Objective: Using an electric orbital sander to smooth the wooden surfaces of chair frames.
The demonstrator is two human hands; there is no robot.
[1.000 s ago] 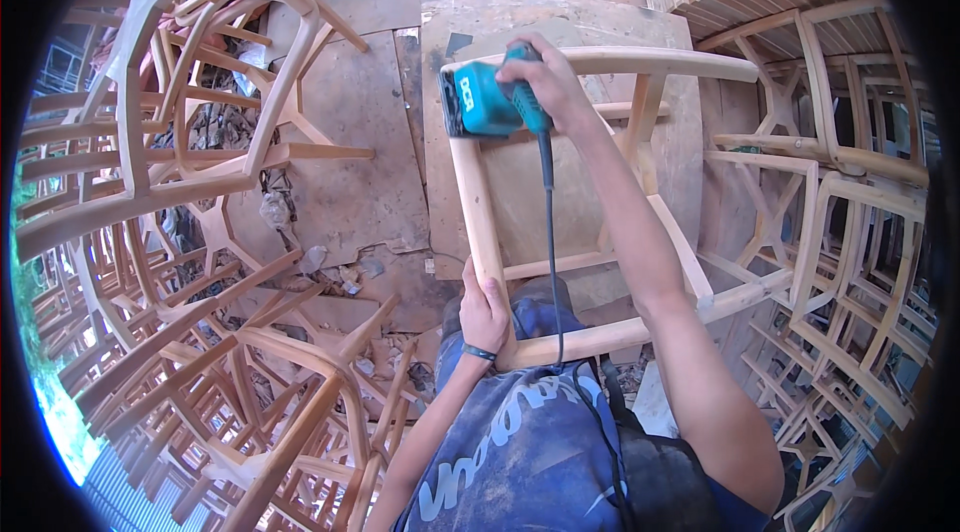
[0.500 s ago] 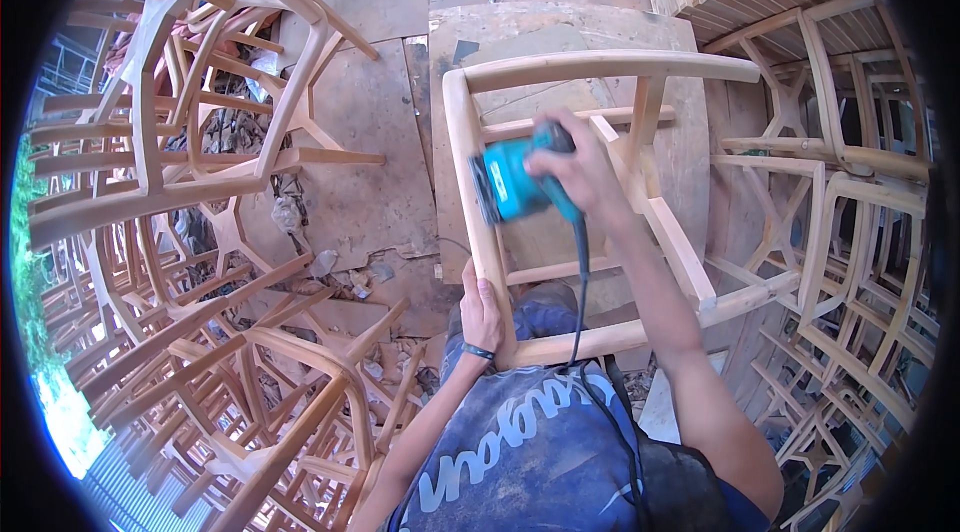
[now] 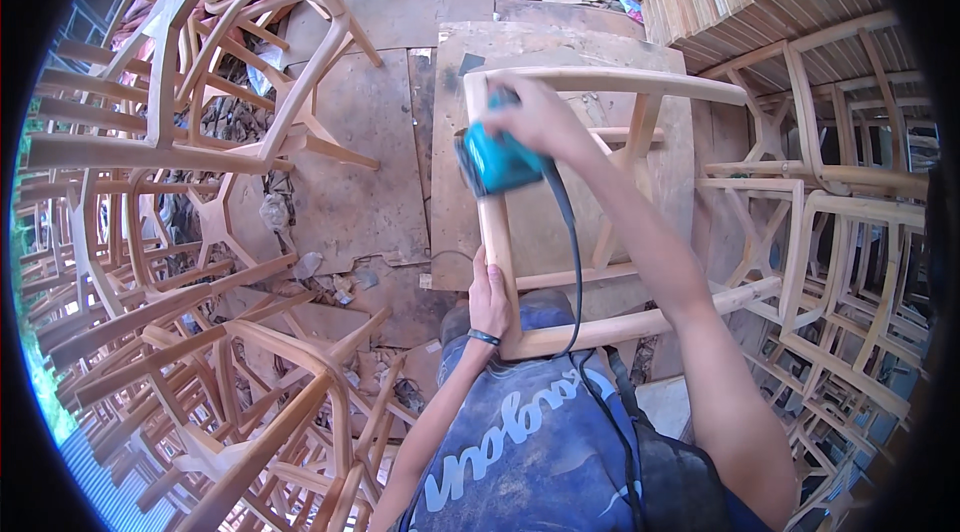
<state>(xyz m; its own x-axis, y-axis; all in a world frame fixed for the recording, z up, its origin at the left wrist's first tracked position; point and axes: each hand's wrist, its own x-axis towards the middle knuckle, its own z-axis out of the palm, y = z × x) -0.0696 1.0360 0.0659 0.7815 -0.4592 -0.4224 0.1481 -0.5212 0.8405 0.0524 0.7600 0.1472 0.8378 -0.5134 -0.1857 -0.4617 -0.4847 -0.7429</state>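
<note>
A pale wooden chair frame (image 3: 600, 332) lies in front of me, its near rail close to my lap. My right hand (image 3: 530, 117) is wrapped round a teal electric sander (image 3: 505, 157), slightly blurred. The sander is against the upper part of the frame's left rail (image 3: 496, 232) and hides the wood beneath it. A black cord (image 3: 577, 262) runs from the tool down across my shirt. Lower on that same rail, my left hand (image 3: 489, 302) grips the wood from its outer side.
Stacked wooden chair frames (image 3: 170, 162) crowd the left side, and more frames (image 3: 840, 182) stand at the right. A pile of wooden boards (image 3: 740, 2) fills the back right. Flat worn sheets (image 3: 360, 162) cover the ground, with scraps of debris (image 3: 340, 287) at left.
My right hand has moved the sander up and slightly left along the rail. The sander has turned, and the chair frame's near corner sits slightly higher in view. My left hand keeps its grip.
</note>
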